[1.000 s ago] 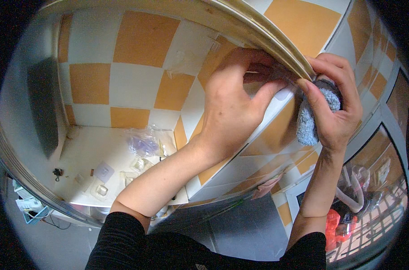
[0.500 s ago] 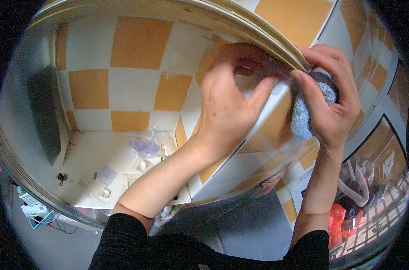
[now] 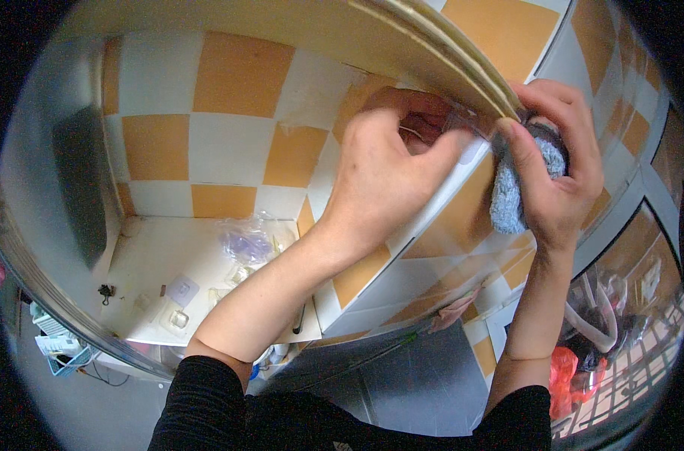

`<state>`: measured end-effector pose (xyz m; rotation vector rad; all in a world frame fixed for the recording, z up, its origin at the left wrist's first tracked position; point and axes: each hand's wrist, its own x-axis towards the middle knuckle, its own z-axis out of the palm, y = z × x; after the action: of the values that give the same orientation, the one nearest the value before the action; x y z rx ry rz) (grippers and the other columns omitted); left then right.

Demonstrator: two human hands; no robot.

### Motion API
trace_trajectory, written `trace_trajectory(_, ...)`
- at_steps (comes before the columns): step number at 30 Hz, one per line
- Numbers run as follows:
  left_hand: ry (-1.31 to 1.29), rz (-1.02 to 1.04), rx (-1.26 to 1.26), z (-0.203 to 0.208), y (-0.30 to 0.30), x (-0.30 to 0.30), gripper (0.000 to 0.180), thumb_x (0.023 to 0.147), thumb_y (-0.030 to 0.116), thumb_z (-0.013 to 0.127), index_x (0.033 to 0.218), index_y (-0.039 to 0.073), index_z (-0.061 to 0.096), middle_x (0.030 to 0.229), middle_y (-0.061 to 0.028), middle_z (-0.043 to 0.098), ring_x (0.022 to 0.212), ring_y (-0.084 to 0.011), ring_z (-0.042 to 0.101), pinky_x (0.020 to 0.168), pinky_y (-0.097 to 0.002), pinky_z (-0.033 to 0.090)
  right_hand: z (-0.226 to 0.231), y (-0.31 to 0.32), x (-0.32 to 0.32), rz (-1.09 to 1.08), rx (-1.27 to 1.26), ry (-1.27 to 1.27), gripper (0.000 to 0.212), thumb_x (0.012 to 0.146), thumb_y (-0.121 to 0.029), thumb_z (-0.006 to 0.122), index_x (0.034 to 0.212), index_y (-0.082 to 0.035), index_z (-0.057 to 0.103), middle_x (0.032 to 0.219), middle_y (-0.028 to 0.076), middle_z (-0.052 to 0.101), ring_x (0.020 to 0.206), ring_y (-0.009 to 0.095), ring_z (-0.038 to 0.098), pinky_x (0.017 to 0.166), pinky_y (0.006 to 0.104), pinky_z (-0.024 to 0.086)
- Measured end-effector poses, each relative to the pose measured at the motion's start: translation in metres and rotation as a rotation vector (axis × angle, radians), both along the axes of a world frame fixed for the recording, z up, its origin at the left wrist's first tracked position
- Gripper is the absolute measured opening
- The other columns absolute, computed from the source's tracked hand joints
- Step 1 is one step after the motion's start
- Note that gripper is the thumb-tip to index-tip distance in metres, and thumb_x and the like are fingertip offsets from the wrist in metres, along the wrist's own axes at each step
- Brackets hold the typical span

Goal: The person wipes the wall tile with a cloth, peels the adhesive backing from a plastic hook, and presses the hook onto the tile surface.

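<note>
My left hand (image 3: 383, 161) reaches up beneath the edge of a yellowish shelf board (image 3: 439, 45), its fingers and thumb curled in a pinch. A small piece of clear plastic (image 3: 464, 120) shows at its fingertips, by the white corner of the tiled wall. Round the corner, my right hand (image 3: 556, 161) is closed round a fuzzy grey-blue cloth (image 3: 509, 199) with a dark band. Its thumb and forefinger tips press at the end of the board. The two hands' tips are close together but apart.
Below is a white shelf (image 3: 150, 233) bearing a crumpled clear bag (image 3: 245, 242), small clear plastic pieces (image 3: 178, 319) and a black binder clip (image 3: 106, 293). Orange and white tiles cover the wall. At right stands a window with a grille (image 3: 620, 406) and a red bag (image 3: 564, 383).
The view has shifted slightly, showing more of the board's underside. My left fingers have drawn a little closer together round the clear plastic. The right hand keeps its hold on the cloth.
</note>
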<state>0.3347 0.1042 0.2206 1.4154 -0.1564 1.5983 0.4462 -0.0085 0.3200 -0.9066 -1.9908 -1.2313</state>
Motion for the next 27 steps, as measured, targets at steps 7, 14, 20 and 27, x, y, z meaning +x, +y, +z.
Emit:
trace_trajectory(7, -0.037, 0.068, 0.088, -0.005, 0.005, 0.008, 0.025, 0.09, 0.009, 0.072, 0.111, -0.004, 0.068, 0.105, -0.0118, 0.073, 0.096, -0.019, 0.068, 0.091, -0.0328, 0.052, 0.001, -0.002, -0.004, -0.03, -0.037, -0.032, 0.03, 0.073, 0.002, 0.075, 0.102, -0.002, 0.07, 0.1, 0.013, 0.066, 0.092, 0.025, 0.064, 0.08, 0.0315, 0.051)
trace_trajectory(14, -0.089, 0.01, 0.096, -0.005, 0.007, 0.012, 0.022, 0.091, 0.005, 0.069, 0.111, -0.004, 0.067, 0.107, -0.0125, 0.071, 0.101, -0.0194, 0.066, 0.094, -0.033, 0.051, -0.001, -0.001, -0.006, -0.026, -0.06, -0.025, 0.034, 0.069, 0.005, 0.075, 0.102, -0.002, 0.068, 0.1, 0.013, 0.063, 0.092, 0.026, 0.063, 0.081, 0.0332, 0.051)
trace_trajectory(20, -0.191, 0.046, 0.118, -0.005, 0.012, 0.019, 0.021, 0.087, 0.006, 0.072, 0.105, -0.004, 0.067, 0.099, -0.016, 0.071, 0.091, -0.0255, 0.068, 0.084, -0.0367, 0.052, -0.002, -0.001, -0.01, -0.033, -0.072, -0.018, 0.034, 0.07, 0.004, 0.075, 0.103, -0.002, 0.067, 0.101, 0.013, 0.062, 0.093, 0.026, 0.063, 0.079, 0.0329, 0.051)
trace_trajectory(27, -0.166, 0.072, 0.111, -0.005, 0.011, 0.019, 0.022, 0.087, 0.007, 0.072, 0.105, -0.005, 0.067, 0.1, -0.0179, 0.071, 0.093, -0.0291, 0.068, 0.087, -0.0379, 0.051, -0.001, 0.0, -0.011, -0.001, -0.1, 0.017, 0.03, 0.075, 0.002, 0.076, 0.103, -0.002, 0.068, 0.102, 0.013, 0.065, 0.091, 0.024, 0.065, 0.078, 0.0313, 0.052)
